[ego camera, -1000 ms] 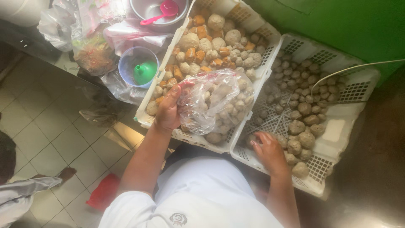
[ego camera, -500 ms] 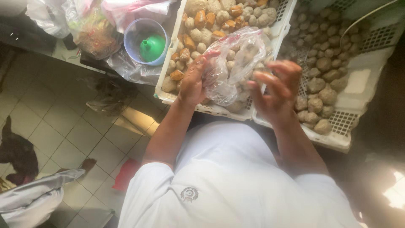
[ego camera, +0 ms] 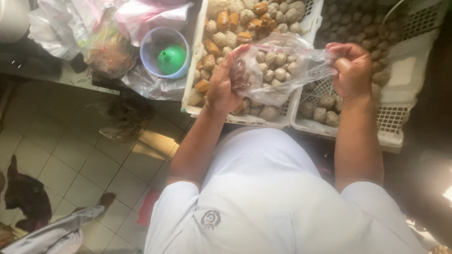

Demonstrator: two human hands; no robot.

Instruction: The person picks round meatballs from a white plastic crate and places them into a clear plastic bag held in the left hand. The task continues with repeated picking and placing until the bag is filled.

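Note:
A clear plastic bag with several round grey meatballs inside hangs stretched between both hands. My left hand grips the bag's left edge over a white perforated crate of pale balls and orange-brown fried pieces. My right hand pinches the bag's right edge above a second white crate that holds darker grey meatballs. Both hands are closed on the plastic.
A pale blue cup with a green funnel stands left of the crates among crumpled plastic bags. Tiled floor lies below left, with a grey cloth and a dark shape at the bottom left.
My right hand left the right crate, rose and took hold of the bag's right edge. The bag is now stretched between both hands; my left hand kept its grip.

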